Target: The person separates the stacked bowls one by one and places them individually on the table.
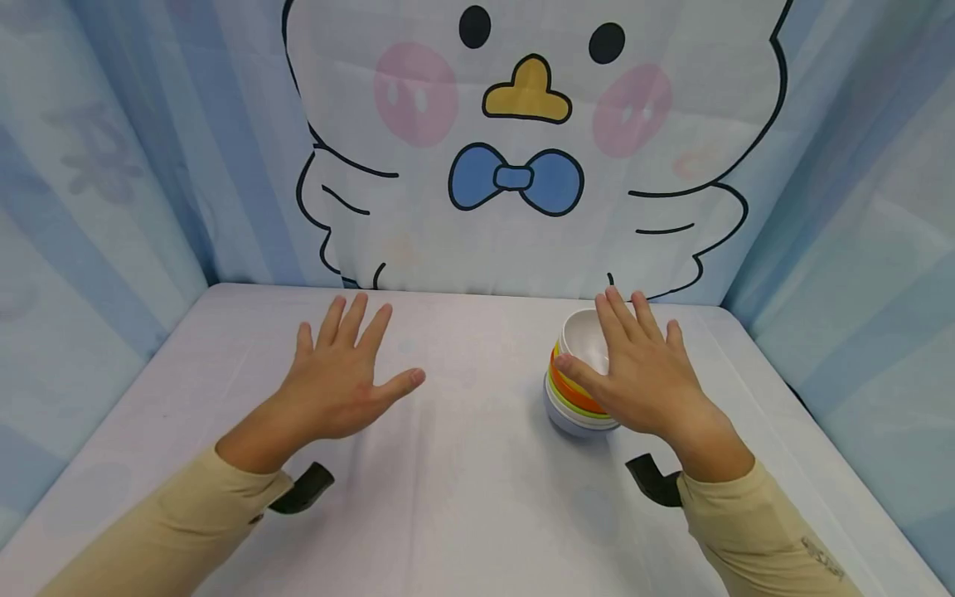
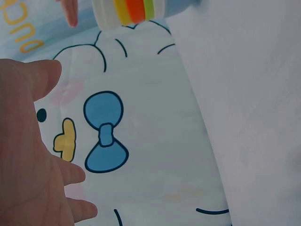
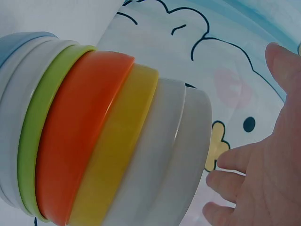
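A stack of several nested bowls (image 1: 580, 398) stands on the right half of the table, with white, yellow, orange, green and pale blue bands showing. In the right wrist view the bowls (image 3: 89, 136) fill the left side, white at the upper end. My right hand (image 1: 649, 377) is held with spread, straight fingers, overlapping the stack in the head view; in the right wrist view a gap separates the fingers from the bowls. To the left, my left hand (image 1: 332, 381) also has its fingers spread and holds nothing. The stack (image 2: 134, 12) appears at the top of the left wrist view.
A white cloth covers the table (image 1: 462, 497). Behind it hangs a curtain (image 1: 515, 249) printed with a duck face and blue bow tie. Striped blue curtains (image 1: 97, 166) close off both sides. Dark wrist mounts (image 1: 302, 489) stick out below the sleeves.
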Action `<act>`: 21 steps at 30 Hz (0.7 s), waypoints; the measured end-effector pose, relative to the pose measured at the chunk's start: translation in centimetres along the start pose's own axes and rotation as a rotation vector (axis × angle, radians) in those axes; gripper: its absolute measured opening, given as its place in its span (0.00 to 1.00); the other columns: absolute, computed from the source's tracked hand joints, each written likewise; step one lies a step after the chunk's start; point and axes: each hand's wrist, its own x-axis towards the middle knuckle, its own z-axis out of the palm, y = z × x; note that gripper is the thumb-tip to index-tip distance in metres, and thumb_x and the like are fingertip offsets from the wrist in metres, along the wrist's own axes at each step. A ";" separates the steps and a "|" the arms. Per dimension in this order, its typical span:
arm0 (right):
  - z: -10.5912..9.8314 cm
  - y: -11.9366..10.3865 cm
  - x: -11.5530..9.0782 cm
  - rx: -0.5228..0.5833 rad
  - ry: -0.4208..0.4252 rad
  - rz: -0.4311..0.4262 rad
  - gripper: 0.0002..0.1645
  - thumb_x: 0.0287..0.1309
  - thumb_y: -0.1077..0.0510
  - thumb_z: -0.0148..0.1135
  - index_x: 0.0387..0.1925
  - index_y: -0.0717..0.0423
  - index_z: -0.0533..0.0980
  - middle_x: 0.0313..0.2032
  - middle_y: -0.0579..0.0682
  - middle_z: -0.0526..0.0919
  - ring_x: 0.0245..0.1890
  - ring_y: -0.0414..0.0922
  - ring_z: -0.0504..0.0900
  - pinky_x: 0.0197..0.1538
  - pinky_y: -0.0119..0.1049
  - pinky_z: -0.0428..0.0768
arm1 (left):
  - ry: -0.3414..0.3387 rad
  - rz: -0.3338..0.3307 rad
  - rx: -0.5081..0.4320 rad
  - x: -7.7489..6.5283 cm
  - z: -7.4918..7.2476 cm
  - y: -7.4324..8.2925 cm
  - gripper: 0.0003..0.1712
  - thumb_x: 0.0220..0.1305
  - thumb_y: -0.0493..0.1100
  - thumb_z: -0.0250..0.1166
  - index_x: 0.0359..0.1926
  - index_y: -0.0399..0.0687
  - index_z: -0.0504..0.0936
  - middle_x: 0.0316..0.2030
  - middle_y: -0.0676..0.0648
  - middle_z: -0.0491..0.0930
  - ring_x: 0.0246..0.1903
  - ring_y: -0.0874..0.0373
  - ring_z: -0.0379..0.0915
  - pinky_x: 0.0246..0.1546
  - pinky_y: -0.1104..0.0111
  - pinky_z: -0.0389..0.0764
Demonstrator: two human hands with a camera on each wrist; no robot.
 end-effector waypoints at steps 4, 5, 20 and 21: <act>0.1 0.1 -0.1 0.000 0.001 0.000 0.61 0.65 0.23 0.42 0.78 0.62 0.42 0.78 0.59 0.38 0.76 0.62 0.33 0.67 0.73 0.34 | -0.007 0.000 -0.001 0.1 0.0 0.0 0.55 0.68 0.72 0.52 0.79 0.40 0.47 0.78 0.33 0.35 0.75 0.34 0.23 0.65 0.29 0.30; 0.1 0.1 -0.1 0.001 0.001 0.000 0.61 0.65 0.23 0.42 0.78 0.62 0.42 0.78 0.59 0.38 0.76 0.62 0.33 0.67 0.73 0.34 | -0.008 0.000 -0.001 0.1 0.0 0.0 0.55 0.68 0.72 0.52 0.79 0.40 0.47 0.77 0.33 0.35 0.75 0.34 0.23 0.65 0.29 0.30; 0.3 3.6 -0.8 0.322 0.266 0.004 0.68 0.52 0.39 0.73 0.79 0.58 0.42 0.78 0.61 0.45 0.74 0.65 0.49 0.65 0.74 0.54 | 0.119 0.189 -0.188 1.1 1.3 -0.2 0.59 0.62 0.65 0.66 0.78 0.38 0.47 0.77 0.35 0.40 0.76 0.37 0.34 0.67 0.33 0.43; 0.5 4.0 -0.9 0.353 0.264 0.021 0.69 0.51 0.40 0.74 0.80 0.56 0.41 0.77 0.61 0.45 0.74 0.65 0.49 0.64 0.74 0.55 | 0.122 0.212 -0.225 1.2 1.5 -0.2 0.60 0.61 0.64 0.68 0.78 0.38 0.47 0.77 0.36 0.40 0.75 0.38 0.35 0.68 0.34 0.45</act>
